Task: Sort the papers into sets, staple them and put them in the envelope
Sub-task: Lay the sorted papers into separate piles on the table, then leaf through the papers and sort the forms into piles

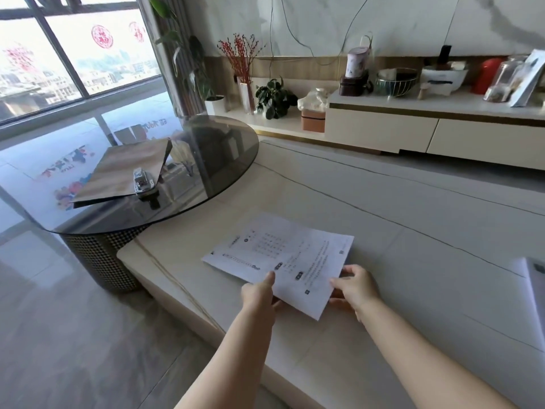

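A set of printed white papers [283, 255] lies on the cream stone table [413, 219]. My left hand [259, 293] pinches its near left edge, thumb on top and fingers underneath. At the near right corner my right hand [355, 286] grips the same set between thumb and fingers. A brown envelope [118, 172] rests on the round dark glass table [212, 160] to the left. A silver stapler [144, 180] sits on the envelope's right corner. More white papers [530, 293] lie at the right edge of the cream table, partly cut off by the frame.
The glass table overlaps the cream table's far left corner. A long low cabinet [413, 128] with plants, jars and a bowl runs along the back wall. Grey tiled floor [73, 320] lies to the left, below a large window.
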Tool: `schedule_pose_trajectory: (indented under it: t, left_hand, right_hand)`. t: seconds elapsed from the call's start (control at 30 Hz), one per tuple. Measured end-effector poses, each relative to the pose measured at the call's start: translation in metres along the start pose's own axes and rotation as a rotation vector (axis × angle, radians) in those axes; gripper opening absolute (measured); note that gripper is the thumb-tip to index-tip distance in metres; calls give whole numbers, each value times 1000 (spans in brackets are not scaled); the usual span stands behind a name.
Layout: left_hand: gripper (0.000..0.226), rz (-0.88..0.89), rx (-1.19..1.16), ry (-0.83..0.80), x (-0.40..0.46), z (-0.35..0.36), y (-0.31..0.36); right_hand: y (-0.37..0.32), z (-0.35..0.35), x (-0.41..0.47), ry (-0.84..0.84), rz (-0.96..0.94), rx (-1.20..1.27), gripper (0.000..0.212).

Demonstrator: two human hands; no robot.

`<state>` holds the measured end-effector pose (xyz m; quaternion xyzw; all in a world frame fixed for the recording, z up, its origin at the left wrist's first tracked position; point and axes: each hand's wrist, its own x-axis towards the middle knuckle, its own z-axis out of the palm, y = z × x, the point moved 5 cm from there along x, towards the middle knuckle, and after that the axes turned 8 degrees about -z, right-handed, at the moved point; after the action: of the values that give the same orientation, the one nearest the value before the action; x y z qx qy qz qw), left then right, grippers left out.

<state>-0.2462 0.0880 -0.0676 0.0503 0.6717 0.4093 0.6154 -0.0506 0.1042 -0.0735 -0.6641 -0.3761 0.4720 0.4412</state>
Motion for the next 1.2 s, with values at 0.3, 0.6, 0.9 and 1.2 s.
schedule_pose_trajectory:
  t: [0.3,0.6,0.9,1.2]
  left_hand:
    - [45,51,154,-6,-32,-21,-13]
    - [17,131,331,-261,-166,28,-72]
    - [11,167,566,-461,-270,107,-162]
    - [20,302,903,-380,-281,195,-246]
  right_hand:
    - [-4,-37,-36,-50,9,71,21]
    - [-9,-170,-143,56,-34,92,7]
    - [24,-340,-226,290,-23,22,9]
    - [77,-461,-231,447,40,-253,36]
